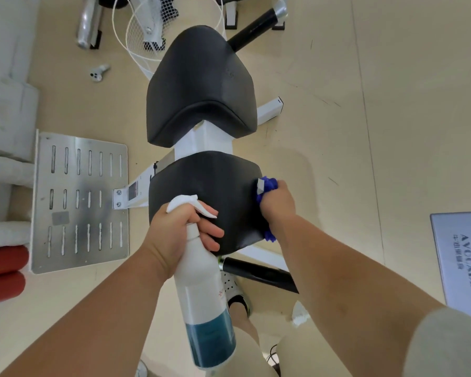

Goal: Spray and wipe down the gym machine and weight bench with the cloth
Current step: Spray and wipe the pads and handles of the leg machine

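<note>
Below me stands a gym machine with two black pads on a white frame [201,140]: a near pad [210,180] and a larger far pad [199,88]. My left hand [180,232] grips the neck of a white spray bottle [201,289] with blue-green liquid in its lower part; its nozzle points over the near pad. My right hand [276,202] is closed on a bunched blue cloth [267,186] pressed against the right edge of the near pad.
A slotted metal footplate [79,200] lies on the floor at left, with red rollers [3,270] beside it. A black handle bar [259,273] juts out under the near pad. A grey sign [462,257] sits at right. More bars and white cable lie beyond the far pad.
</note>
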